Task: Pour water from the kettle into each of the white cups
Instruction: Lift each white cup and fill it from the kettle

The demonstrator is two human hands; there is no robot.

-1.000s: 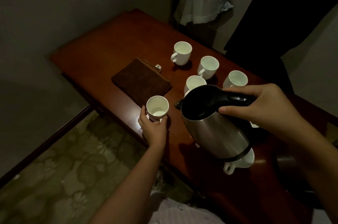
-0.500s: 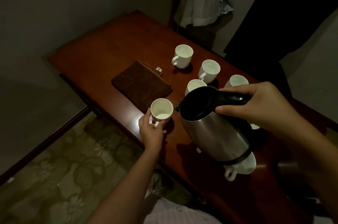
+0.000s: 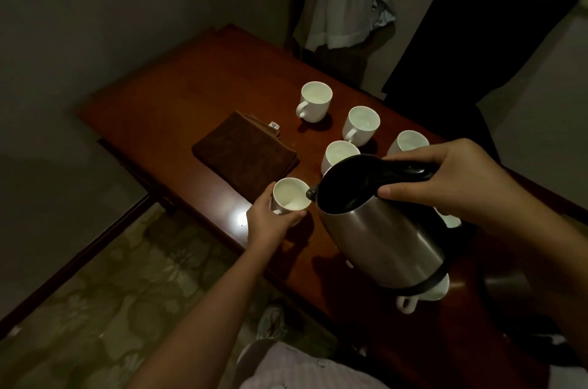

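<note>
Head view shows us our left hand (image 3: 269,223) curled around the near side of a white cup (image 3: 291,197) that stands upright close to the near edge of the wooden surface (image 3: 178,96). Our right hand (image 3: 445,185) is wrapped round the black handle of the steel kettle (image 3: 381,236). We see the kettle tilted, its long axis leaning toward the left hand, with the spout right at the cup's rim. Beyond the left hand lies a folded brown cloth (image 3: 245,153). Four more white cups (image 3: 361,124) stand beyond the right hand, well apart from the held one. Another cup (image 3: 423,293) peeks out beneath the kettle's base. Bare wood stretches past the cloth.
</note>
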